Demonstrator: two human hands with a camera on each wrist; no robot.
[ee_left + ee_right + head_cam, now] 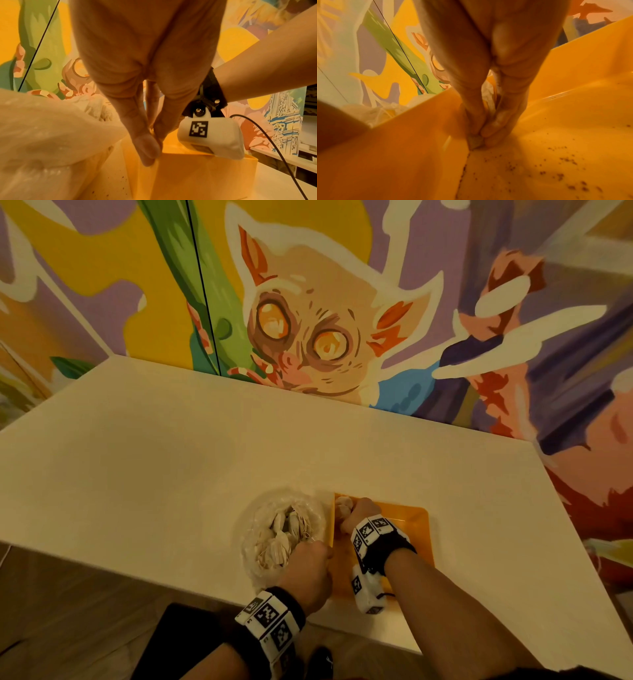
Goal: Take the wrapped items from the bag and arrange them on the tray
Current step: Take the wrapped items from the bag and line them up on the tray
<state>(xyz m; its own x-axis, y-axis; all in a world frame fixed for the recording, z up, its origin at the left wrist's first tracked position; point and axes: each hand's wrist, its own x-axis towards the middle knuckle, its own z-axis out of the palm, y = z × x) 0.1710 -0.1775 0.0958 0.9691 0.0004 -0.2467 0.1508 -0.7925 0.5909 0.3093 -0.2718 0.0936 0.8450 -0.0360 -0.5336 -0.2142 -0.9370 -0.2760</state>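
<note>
Orange plastic tray (416,520) sits on the white table (171,457), just beside the clear plastic bag (251,542) of pale wrapped items (277,547). Right hand (356,517) pinches one wrapped item (342,506) in the tray's far left corner. Best to set it snug in the corner before letting go. Left hand (306,566) pinches the tray's near rim to keep it from sliding. No words to read; only black-and-white square codes on the wrist bands (371,530).

text: none legible | wrist bands (270,616): coded square markers only
</note>
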